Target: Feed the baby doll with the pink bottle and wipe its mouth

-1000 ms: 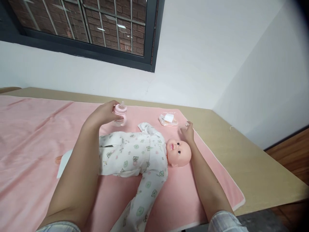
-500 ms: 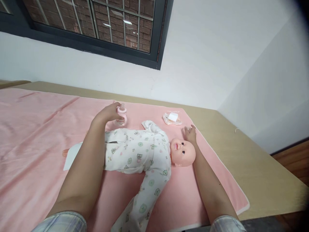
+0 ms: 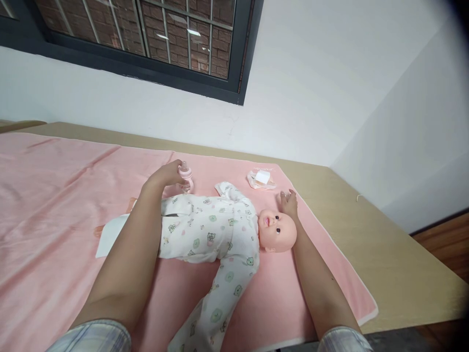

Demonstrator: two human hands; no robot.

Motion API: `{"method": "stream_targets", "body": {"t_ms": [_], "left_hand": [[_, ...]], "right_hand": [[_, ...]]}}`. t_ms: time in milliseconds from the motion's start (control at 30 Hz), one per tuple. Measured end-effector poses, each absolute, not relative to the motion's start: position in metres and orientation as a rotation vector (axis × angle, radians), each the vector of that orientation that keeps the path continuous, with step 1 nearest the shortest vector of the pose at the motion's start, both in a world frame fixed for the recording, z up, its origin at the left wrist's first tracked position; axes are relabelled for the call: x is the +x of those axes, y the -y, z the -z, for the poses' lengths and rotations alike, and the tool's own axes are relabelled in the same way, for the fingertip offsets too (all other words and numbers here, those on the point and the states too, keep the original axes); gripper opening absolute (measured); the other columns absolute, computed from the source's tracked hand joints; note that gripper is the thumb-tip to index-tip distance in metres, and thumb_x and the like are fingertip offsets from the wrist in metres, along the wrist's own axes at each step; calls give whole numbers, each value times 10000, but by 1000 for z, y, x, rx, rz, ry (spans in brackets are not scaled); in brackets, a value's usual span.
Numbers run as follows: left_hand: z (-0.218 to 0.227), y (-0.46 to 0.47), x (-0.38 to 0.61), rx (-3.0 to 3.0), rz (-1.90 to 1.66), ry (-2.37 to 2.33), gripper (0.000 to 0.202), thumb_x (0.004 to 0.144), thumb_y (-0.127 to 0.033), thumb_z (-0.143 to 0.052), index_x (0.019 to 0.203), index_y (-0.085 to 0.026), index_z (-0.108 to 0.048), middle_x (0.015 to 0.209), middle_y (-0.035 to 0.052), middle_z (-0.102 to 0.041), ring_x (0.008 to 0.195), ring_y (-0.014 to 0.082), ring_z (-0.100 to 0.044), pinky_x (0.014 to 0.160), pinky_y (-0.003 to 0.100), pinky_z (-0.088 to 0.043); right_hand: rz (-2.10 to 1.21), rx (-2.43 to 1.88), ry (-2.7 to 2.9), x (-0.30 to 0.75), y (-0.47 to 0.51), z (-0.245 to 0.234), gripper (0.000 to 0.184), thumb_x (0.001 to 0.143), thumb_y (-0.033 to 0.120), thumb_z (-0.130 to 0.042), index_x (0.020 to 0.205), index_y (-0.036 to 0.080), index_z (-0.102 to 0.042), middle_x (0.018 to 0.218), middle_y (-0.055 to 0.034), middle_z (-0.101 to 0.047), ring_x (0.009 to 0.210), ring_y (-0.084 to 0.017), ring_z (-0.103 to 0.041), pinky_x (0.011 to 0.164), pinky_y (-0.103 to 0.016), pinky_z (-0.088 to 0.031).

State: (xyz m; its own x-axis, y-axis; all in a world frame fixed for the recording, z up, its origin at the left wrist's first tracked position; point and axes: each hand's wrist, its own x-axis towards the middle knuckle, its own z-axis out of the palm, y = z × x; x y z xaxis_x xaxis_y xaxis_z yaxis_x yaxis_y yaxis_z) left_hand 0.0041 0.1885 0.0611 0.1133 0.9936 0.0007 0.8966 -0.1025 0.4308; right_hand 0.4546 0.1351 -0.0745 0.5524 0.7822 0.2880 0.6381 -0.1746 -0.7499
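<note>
A pink baby bottle (image 3: 186,180) with a clear teat on top stands a little tilted at the far side of the blanket. My left hand (image 3: 169,174) is closed around it from the left. Beyond the doll's head, my right hand (image 3: 290,204) has its fingers curled around a small clear piece (image 3: 287,195), which looks like a bottle cap but is mostly hidden. Between my arms a baby doll (image 3: 277,231) lies on its back, head to the right, in a white romper (image 3: 210,230) with a green bear print. My left forearm crosses over its legs.
A pink blanket (image 3: 69,195) covers much of the wooden table (image 3: 351,220). Near its far right corner lies a clear plastic packet (image 3: 261,179) with a white label. By the doll's feet is a white sheet (image 3: 109,236). Wall and window (image 3: 176,39) rise behind.
My left hand and the baby bottle have dropped slightly, and the bottle leans a bit more. My right hand and the doll stay nearly where they were.
</note>
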Motion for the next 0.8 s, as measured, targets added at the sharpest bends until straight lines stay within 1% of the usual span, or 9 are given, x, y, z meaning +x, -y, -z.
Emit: {"method": "stream_targets", "body": {"t_ms": [133, 300, 367, 433, 533, 633, 700, 733, 800], "left_hand": [[-57, -192, -2, 2089, -375, -1822, 572, 641, -298, -697, 1151, -164, -474, 1122, 98, -653, 995, 272, -625, 750, 286, -457], [-55, -196, -10, 2017, -333, -1822, 682, 657, -406, -716, 1240, -177, -447, 1170, 113, -647, 941, 248, -664, 661, 267, -482], [-56, -195, -13, 1986, -320, -1866, 798, 626, -443, -747, 1305, -182, -417, 1204, 123, -639, 974, 257, -662, 684, 279, -492], [-60, -194, -16, 1958, -327, -1967, 959, 569, -485, -782, 1370, -154, -371, 1256, 166, -613, 1054, 314, -632, 741, 330, -491], [-69, -189, -18, 1922, -393, -2137, 1130, 530, -653, -738, 1412, -76, -329, 1317, 235, -558, 1148, 399, -565, 803, 395, -458], [-86, -174, -11, 1906, -500, -2267, 1176, 566, -854, -530, 1360, 6, -412, 1324, 268, -529, 1185, 424, -525, 825, 405, -413], [-100, -157, 4, 1987, -610, -2310, 1107, 631, -836, -507, 1347, 7, -454, 1320, 263, -527, 1193, 428, -514, 826, 411, -413], [-106, -146, 14, 2073, -682, -2304, 1018, 686, -772, -539, 1369, -22, -450, 1306, 247, -544, 1185, 419, -521, 829, 416, -426], [-117, -125, 40, 2241, -762, -2260, 717, 824, -538, -568, 1391, -115, -448, 1253, 205, -591, 1162, 376, -544, 868, 424, -450]], "right_hand": [[-191, -1890, 1169, 454, -134, 74, 712, 849, 587, -391, 1384, 117, -388, 1341, -242, -503, 1254, -357, -487, 1049, -530, -345], [-199, -1870, 1169, 452, -133, 74, 674, 859, 578, -396, 1370, 138, -397, 1334, -227, -508, 1240, -342, -482, 1052, -544, -330], [-204, -1869, 1164, 450, -133, 73, 671, 861, 573, -397, 1368, 133, -400, 1333, -228, -507, 1240, -342, -481, 1055, -535, -327], [-161, -1845, 1141, 449, -131, 70, 665, 864, 556, -391, 1355, 107, -410, 1328, -234, -506, 1245, -336, -474, 1064, -505, -327], [33, -1735, 1085, 446, -128, 64, 602, 885, 499, -356, 1301, 72, -446, 1315, -228, -515, 1254, -307, -456, 1087, -451, -314], [195, -1585, 1094, 443, -123, 57, 504, 917, 446, -301, 1221, 96, -498, 1264, -191, -551, 1221, -264, -472, 1063, -406, -350], [206, -1514, 1173, 438, -119, 53, 456, 936, 422, -263, 1166, 131, -529, 1209, -162, -581, 1167, -234, -506, 1008, -376, -399], [192, -1493, 1227, 435, -118, 51, 440, 944, 412, -248, 1139, 147, -541, 1178, -149, -596, 1135, -223, -524, 981, -363, -417], [156, -1468, 1349, 429, -116, 49, 422, 952, 400, -236, 1079, 171, -566, 1114, -128, -624, 1068, -211, -556, 940, -348, -436]]}}
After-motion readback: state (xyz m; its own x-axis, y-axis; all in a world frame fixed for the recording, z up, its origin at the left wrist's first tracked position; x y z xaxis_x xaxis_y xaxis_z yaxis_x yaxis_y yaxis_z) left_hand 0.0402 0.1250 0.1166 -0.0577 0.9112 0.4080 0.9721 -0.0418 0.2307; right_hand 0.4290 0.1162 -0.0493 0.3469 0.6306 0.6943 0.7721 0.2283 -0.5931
